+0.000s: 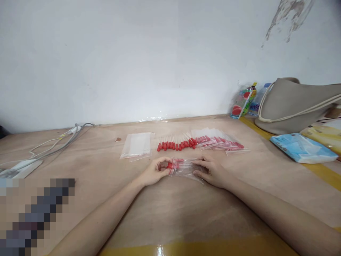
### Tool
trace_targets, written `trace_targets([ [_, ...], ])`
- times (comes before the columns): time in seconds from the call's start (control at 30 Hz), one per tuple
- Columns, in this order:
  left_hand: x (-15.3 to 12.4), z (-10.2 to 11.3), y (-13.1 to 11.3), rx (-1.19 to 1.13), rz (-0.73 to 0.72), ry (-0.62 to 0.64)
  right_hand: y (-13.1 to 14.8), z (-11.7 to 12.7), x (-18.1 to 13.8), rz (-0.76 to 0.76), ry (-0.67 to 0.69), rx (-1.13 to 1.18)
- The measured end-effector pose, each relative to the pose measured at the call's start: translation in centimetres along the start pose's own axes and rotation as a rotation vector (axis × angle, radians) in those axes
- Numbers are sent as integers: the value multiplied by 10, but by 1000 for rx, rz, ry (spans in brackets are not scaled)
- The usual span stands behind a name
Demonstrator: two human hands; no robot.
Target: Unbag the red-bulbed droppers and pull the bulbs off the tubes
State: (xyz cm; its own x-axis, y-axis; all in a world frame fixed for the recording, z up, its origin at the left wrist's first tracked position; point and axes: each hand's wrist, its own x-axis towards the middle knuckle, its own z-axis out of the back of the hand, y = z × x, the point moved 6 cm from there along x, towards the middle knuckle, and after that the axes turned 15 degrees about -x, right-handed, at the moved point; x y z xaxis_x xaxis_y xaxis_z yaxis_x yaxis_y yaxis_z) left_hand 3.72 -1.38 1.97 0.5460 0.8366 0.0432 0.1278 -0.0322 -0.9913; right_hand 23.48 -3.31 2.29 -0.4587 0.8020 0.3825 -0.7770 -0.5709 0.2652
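Observation:
A clear zip bag (186,168) with a red seal line stretches between my hands just above the table. My left hand (157,170) is closed at the bag's mouth, fingers around droppers with red rubber bulbs (169,165) that lie partly inside the bag. At the bag's other end, my right hand (211,171) pinches the plastic between thumb and fingers. Behind the hands lies a row of loose droppers (176,146), red bulbs toward me and clear tubes toward the wall. Filled zip bags (221,143) overlap to their right. Flat zip bags (136,145) are stacked to the left.
Cables (57,142) and a white power strip (22,168) lie at the left. At the right are drink bottles (243,101), a grey bag (293,106) and a blue packet (303,147). A white wall (133,64) bounds the back; a pixelated patch covers the lower left.

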Motion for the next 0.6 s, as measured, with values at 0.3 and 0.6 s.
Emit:
trace_targets([
  [0.3,-2,36,-23,184,26,24,1,1,0,-9,14,9],
  [0.6,-38,122,-117,369,-269,-472,-1,-1,0,9,10,31],
])
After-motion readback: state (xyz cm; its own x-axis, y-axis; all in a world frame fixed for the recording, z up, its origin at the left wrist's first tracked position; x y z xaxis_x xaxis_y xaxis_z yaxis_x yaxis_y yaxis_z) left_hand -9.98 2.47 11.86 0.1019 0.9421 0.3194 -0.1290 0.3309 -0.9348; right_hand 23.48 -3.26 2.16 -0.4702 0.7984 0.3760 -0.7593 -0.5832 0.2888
